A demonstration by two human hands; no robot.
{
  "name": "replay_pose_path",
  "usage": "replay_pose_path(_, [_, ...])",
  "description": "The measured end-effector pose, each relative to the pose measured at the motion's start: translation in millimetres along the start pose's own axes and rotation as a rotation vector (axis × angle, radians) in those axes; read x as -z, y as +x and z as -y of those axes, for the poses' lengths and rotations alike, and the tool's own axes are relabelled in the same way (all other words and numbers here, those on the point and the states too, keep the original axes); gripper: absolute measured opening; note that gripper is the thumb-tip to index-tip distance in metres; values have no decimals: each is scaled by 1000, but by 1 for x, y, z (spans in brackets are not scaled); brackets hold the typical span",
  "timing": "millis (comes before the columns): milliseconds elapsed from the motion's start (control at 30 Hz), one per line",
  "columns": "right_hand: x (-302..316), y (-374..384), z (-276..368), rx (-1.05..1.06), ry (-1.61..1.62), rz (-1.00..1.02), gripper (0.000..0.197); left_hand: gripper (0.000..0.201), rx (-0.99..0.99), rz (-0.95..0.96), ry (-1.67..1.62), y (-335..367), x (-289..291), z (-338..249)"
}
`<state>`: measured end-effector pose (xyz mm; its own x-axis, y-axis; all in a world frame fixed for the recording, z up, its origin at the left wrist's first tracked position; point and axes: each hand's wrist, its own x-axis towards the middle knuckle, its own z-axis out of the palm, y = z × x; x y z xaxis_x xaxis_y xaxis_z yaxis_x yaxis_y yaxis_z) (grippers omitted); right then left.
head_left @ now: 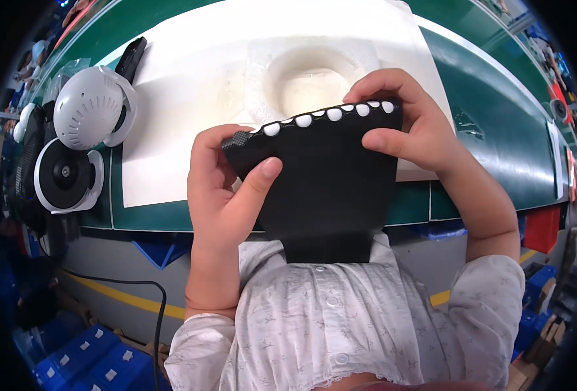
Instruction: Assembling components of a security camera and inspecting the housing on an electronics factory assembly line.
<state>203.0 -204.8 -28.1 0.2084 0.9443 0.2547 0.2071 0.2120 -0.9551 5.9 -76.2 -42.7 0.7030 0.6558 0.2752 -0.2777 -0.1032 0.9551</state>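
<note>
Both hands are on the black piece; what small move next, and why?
Probably ease the left hand slightly away from the body: both it and the right hand grip the black piece, whose edge of white dots slants, its left end lower in view.

Bright glare on green tabletop (513, 120)

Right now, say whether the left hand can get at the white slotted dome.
Not straight away, it seems: the left hand holds one end of the black piece. Once freed, it likely could; the way across the flat white sheet to the white slotted dome looks unblocked.
</note>
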Motion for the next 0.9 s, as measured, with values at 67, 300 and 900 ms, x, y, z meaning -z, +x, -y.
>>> replay_pose_path(67, [-1,-1,3,-32,-63,-16,36,35,6,12,-1,0,0,0])
replay_pose_path(300, [-1,1,6,82,-347,-2,30,32,-85,-1,38,0,3,0])
replay_pose_path(900, [-7,4,6,36,-445,1,33,22,-112,1,158,1,7,9])
